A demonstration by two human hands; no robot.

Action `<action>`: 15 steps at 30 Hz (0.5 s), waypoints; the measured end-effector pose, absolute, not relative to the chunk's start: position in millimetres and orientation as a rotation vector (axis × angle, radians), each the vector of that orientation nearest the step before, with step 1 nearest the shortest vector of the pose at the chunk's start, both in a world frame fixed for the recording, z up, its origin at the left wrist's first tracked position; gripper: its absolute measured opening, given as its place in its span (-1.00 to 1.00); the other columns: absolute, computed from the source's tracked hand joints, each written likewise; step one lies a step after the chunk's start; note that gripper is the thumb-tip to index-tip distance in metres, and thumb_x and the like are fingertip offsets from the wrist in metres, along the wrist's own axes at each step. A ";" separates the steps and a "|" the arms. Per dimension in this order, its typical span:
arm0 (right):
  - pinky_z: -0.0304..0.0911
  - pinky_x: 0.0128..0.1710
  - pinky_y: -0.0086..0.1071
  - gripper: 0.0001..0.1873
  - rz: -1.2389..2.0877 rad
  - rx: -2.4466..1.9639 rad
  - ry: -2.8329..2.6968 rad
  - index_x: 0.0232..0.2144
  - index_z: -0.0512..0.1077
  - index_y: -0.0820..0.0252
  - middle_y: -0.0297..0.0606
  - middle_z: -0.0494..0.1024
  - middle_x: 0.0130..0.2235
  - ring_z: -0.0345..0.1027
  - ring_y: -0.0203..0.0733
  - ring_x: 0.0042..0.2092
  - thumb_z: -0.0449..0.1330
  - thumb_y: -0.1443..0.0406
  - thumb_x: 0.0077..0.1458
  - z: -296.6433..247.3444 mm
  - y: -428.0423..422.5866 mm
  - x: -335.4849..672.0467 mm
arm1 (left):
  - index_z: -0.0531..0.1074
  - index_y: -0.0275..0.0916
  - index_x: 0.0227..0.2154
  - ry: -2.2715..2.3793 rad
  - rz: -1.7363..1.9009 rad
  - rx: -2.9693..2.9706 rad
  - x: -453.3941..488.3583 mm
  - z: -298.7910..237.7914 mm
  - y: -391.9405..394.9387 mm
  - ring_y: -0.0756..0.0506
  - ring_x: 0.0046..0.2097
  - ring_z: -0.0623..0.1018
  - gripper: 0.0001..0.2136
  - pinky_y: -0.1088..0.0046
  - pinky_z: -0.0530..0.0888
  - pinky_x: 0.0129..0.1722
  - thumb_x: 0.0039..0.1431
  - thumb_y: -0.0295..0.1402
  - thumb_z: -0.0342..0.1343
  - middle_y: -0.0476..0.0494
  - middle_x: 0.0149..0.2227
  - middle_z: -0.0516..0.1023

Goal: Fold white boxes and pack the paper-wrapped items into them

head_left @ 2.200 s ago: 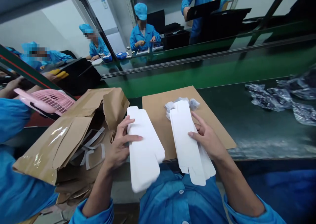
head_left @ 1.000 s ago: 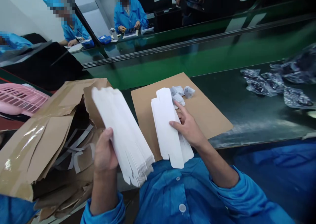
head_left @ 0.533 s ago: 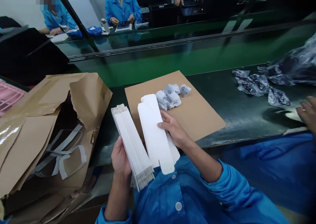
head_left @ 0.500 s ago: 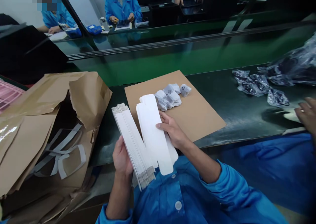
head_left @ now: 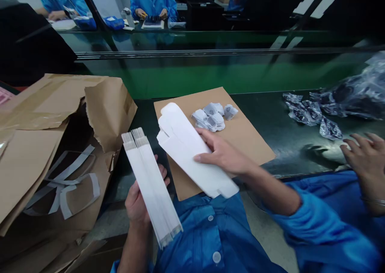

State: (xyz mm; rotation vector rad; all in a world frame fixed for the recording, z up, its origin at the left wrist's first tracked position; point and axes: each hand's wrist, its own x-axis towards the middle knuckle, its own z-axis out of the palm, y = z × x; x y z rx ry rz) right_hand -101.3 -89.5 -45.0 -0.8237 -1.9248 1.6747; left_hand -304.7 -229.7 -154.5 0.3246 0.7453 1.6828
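A thick stack of flattened white cartons (head_left: pixel 152 186) stands tilted in my left hand (head_left: pixel 140 202), its fingers wrapped round the sides. My right hand (head_left: pixel 221 152) grips a thinner bunch of flat white cartons (head_left: pixel 189 152), thumb on top and fingers beneath. The two bundles are apart, with a gap between them. Below and behind the right-hand bunch lies a brown cardboard sheet (head_left: pixel 249 144) on the dark bench. Several small white-wrapped packets (head_left: pixel 212 118) are clustered on the sheet, just beyond my right hand.
At left, a torn brown carton (head_left: pixel 111 108) holds loose white strips (head_left: pixel 73 184). Clear plastic-wrapped items (head_left: pixel 313 112) lie at right, near another person's hand (head_left: pixel 365 154). Beyond the green barrier (head_left: pixel 192 74), people in blue work at another bench.
My right hand has drawn its bunch of cartons off the stack, moving it right and tilting it. The stack in my left hand has shifted slightly left.
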 end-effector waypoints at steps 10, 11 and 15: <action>0.33 -0.29 -0.29 -0.69 0.084 -0.156 -3.702 -0.44 0.59 0.19 -0.52 0.49 -0.54 0.39 -0.29 -0.45 0.29 0.62 -0.25 30.3 11.0 -293.4 | 0.56 -0.03 -0.01 0.577 1.689 0.555 -331.3 -177.9 -268.5 -0.09 -0.48 0.35 -0.34 0.38 0.36 -0.60 -0.24 0.12 0.29 -0.14 -0.48 0.38; 0.33 -0.29 -0.30 -0.69 0.037 -0.134 -3.754 -0.48 0.58 0.20 -0.53 0.48 -0.56 0.39 -0.30 -0.47 0.29 0.63 -0.27 17.5 9.3 -318.9 | 0.56 -0.02 -0.01 0.585 1.718 0.476 -326.3 -175.3 -267.0 -0.09 -0.47 0.34 -0.36 0.39 0.36 -0.59 -0.20 0.12 0.27 -0.13 -0.47 0.37; 0.33 -0.17 -0.19 -0.77 -0.058 -0.037 -3.693 -0.61 0.51 0.22 -0.45 0.47 -0.56 0.44 -0.18 -0.35 0.29 0.62 -0.24 -37.1 -2.3 -372.6 | 0.54 -0.04 0.02 0.640 1.721 0.216 -311.5 -160.5 -257.0 -0.07 -0.42 0.33 -0.44 0.43 0.37 -0.52 -0.08 0.03 0.25 -0.11 -0.42 0.33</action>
